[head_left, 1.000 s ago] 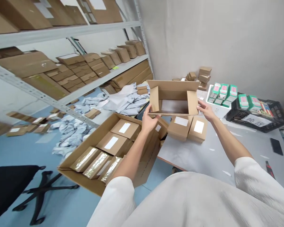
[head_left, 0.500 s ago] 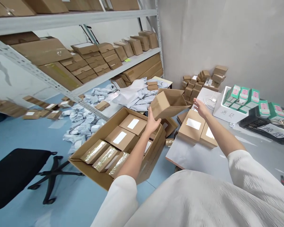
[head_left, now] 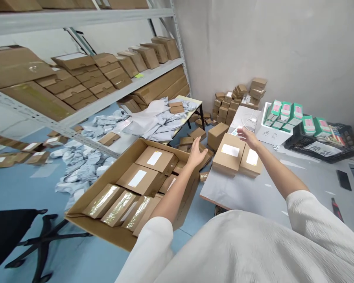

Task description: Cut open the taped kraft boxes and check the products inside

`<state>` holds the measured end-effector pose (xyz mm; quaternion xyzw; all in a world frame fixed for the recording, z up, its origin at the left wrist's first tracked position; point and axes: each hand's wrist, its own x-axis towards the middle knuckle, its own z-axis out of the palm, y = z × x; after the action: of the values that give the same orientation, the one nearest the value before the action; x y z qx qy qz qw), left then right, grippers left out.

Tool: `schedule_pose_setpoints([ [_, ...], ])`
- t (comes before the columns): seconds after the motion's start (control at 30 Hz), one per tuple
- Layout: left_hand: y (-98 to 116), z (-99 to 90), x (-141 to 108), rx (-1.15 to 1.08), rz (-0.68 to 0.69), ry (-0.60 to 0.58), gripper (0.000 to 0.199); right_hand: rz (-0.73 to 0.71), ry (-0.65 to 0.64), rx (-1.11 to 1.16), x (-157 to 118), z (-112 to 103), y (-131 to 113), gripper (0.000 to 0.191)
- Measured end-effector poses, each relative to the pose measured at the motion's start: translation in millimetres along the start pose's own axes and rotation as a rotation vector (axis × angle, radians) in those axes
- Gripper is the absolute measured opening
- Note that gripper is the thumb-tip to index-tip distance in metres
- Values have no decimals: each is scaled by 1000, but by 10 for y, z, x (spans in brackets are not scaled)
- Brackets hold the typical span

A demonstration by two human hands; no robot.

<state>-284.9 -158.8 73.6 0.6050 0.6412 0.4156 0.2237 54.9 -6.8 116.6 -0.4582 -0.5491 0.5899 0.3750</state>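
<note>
Left hand [head_left: 197, 153] open and empty, fingers spread, just above the far corner of a large open carton [head_left: 106, 232]; contact hard to judge from this view. Carton holds rows of small boxes [head_left: 141, 177]. Right hand [head_left: 249, 138] open, empty, well apart, just beyond two labelled cardboard boxes [head_left: 230, 155] on a grey table [head_left: 233, 192].

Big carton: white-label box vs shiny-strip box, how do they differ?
The white-label box shows a white label on its top, while the shiny-strip box shows a glossy clear strip instead. The white-label box sits further from the wearer in the carton, and the shiny-strip box sits in the nearer row. Both are brown cardboard and lie flat in that carton.
</note>
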Motion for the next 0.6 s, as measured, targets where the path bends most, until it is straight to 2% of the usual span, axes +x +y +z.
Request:
schedule_pose_setpoints([
  [0.13, 178, 386, 63, -19, 70, -102, 77, 40, 53, -24, -272, -270, 77, 48],
  [0.33, 513, 992, 105, -34, 135, -197, 72, 83, 142, -11, -663, -820, 224, 47],
  [0.6, 982, 1702, 46, -58, 175, -340, 61, 131, 177, -12, -927, -1425, 503, 47],
])
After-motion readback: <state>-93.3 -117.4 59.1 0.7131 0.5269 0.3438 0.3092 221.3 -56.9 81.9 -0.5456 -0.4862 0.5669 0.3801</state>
